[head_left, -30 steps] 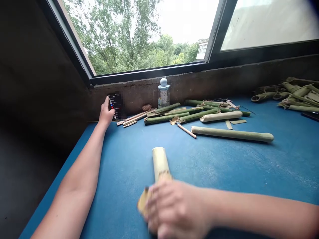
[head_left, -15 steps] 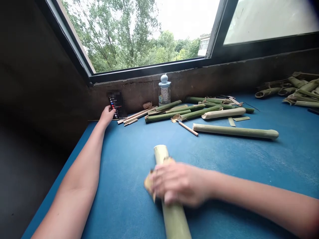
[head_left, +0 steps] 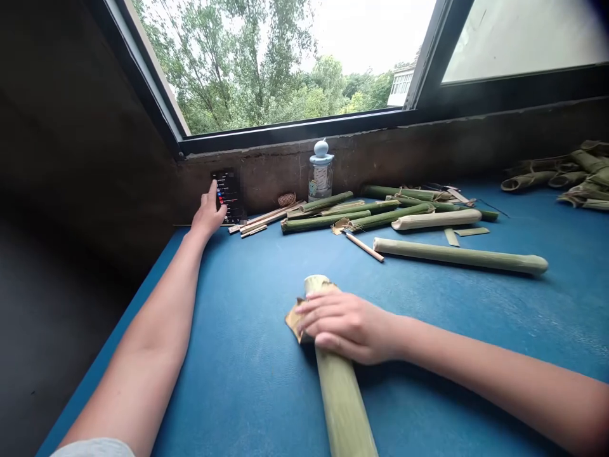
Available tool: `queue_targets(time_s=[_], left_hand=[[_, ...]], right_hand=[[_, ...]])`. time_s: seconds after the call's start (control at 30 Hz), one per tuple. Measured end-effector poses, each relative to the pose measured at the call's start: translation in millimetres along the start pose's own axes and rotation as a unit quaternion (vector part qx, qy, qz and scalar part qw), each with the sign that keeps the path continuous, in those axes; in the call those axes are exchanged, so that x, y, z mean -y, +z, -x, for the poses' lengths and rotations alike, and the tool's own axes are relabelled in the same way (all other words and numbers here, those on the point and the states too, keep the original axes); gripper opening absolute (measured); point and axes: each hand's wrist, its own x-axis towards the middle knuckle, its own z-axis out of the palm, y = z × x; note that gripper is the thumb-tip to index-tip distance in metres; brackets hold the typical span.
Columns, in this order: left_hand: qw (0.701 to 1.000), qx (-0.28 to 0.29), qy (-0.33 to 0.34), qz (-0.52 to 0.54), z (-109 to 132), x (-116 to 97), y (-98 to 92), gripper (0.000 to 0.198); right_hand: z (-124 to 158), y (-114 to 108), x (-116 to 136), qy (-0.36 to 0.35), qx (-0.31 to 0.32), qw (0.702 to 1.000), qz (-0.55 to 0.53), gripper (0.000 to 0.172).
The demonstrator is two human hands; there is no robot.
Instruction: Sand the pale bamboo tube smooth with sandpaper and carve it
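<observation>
My right hand [head_left: 343, 322] is wrapped over a thick, peeled pale-green bamboo tube [head_left: 340, 387]. It presses a brown piece of sandpaper [head_left: 294, 319] around the tube near its far end. The tube's near end runs out of view at the bottom. Far off at the left, my left hand [head_left: 207, 214] is at a phone [head_left: 229, 195] that leans upright against the wall. Its index finger is stretched out on the dark screen, the thumb is apart from it, and nothing is held.
On the blue table [head_left: 247, 304] lie several green bamboo pieces [head_left: 328, 220], a pencil-like stick [head_left: 364, 246] and another peeled tube [head_left: 459, 254]. A glass jar with a blue lid [head_left: 321, 171] stands by the wall. Dry bamboo sheaths [head_left: 583, 170] are heaped at the right.
My right hand has slid with the sandpaper toward the tube's far end. My left index finger now reaches up the phone screen, where my thumb was before. The view has shifted slightly.
</observation>
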Motion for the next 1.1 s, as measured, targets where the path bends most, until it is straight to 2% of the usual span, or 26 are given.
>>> queue_targets(time_s=[0.07, 0.13, 0.23, 0.3, 0.33, 0.4, 0.47, 0.5, 0.57, 0.63, 0.7, 0.77, 0.87, 0.93, 1.07, 1.1], left_hand=[[1.0, 0.012, -0.01, -0.025, -3.6, -7.8, -2.0, 0.088], [0.999, 0.015, -0.023, -0.023, -8.5, -12.2, -1.7, 0.085], [1.0, 0.01, -0.014, 0.008, -13.4, -11.9, -1.5, 0.078], [0.999, -0.015, 0.001, 0.033, -13.1, -8.7, -2.2, 0.076], [0.999, -0.029, -0.003, 0.044, -12.0, -6.7, -2.1, 0.077], [0.997, -0.03, -0.04, 0.063, -8.8, -2.1, 0.2, 0.083], [0.994, 0.01, -0.08, 0.077, -5.1, 2.9, 5.6, 0.085], [0.992, 0.035, -0.091, 0.079, -3.3, 5.4, 9.1, 0.083], [0.99, 0.071, -0.093, 0.074, 0.1, 10.0, 15.4, 0.079], [0.991, 0.084, -0.086, 0.064, 3.4, 12.8, 19.2, 0.08], [0.992, 0.088, -0.082, 0.05, 6.4, 13.1, 19.7, 0.082], [0.992, 0.086, -0.081, 0.032, 8.8, 11.6, 18.5, 0.081], [0.993, 0.083, -0.079, 0.027, 10.0, 9.7, 17.9, 0.078], [0.993, 0.082, -0.08, 0.034, 9.2, 10.3, 19.6, 0.08], [0.992, 0.074, -0.096, 0.024, 6.3, 13.9, 25.4, 0.087], [0.993, 0.069, -0.094, 0.023, 5.8, 14.3, 26.5, 0.089]], right_hand=[[0.6, -7.2, -7.9, 0.041, -0.006, 0.999, 0.008, 0.027], [-0.5, -6.1, -3.4, 0.057, -0.005, 0.998, 0.003, 0.027], [-2.2, 1.0, 6.5, 0.016, 0.005, 1.0, -0.019, 0.024], [-0.9, -0.2, 1.1, -0.02, 0.006, 1.0, -0.021, 0.024], [0.6, -3.4, -5.5, -0.014, 0.003, 1.0, -0.016, 0.025], [3.8, -11.7, -20.3, 0.04, -0.015, 0.999, 0.001, 0.028], [5.3, -15.9, -26.4, 0.109, -0.041, 0.993, 0.015, 0.031], [4.7, -14.6, -23.8, 0.12, -0.047, 0.992, 0.017, 0.03], [1.3, -6.2, -9.4, 0.086, -0.033, 0.996, -0.001, 0.026], [-2.9, 3.7, 6.4, 0.013, -0.001, 0.999, -0.031, 0.023], [-4.9, 6.3, 11.2, -0.036, 0.017, 0.998, -0.041, 0.023], [-3.6, -0.4, 2.8, -0.026, 0.018, 0.999, -0.027, 0.023], [0.1, -13.1, -12.0, 0.056, 0.0, 0.998, 0.006, 0.026], [-0.4, -12.2, -8.6, 0.074, -0.008, 0.997, 0.002, 0.025], [-7.4, 2.5, 11.0, -0.041, 0.041, 0.995, -0.081, 0.026], [-8.6, 3.4, 11.4, -0.044, 0.04, 0.994, -0.088, 0.029]])
